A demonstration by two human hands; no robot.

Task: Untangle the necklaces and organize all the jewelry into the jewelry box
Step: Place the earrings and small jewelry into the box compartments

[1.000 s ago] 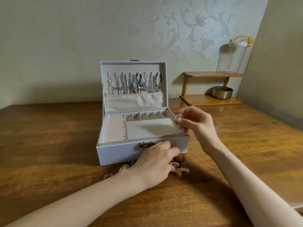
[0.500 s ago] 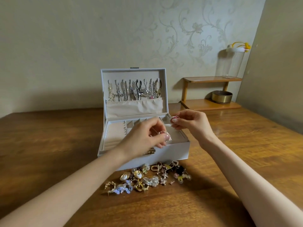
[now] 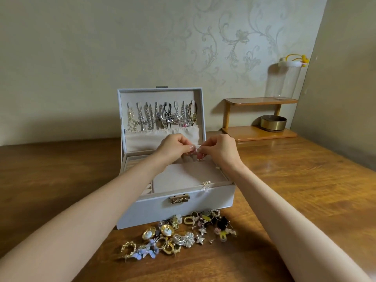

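Over the open jewelry box (image 3: pixel 183 202), the left hand (image 3: pixel 174 147) and right hand (image 3: pixel 220 150) pinch a small pink trinket (image 3: pixel 200 158) between curled fingertips.

**Domestic interior, probably a bedroom or sitting room.** Pale wallpaper (image 3: pixel 234 37) embossed with floral scrolls covers the back wall. A varnished wooden table (image 3: pixel 50 180) bears an open jewelry box (image 3: pixel 183 202), with loose jewelry (image 3: pixel 179 235) lying before it. At the far right, a small two-tier wooden shelf (image 3: pixel 260 101) holds a clear lidded jar (image 3: pixel 284 82) above and a brass-coloured bowl (image 3: pixel 273 123) below. These are household furnishings and personal ornaments.
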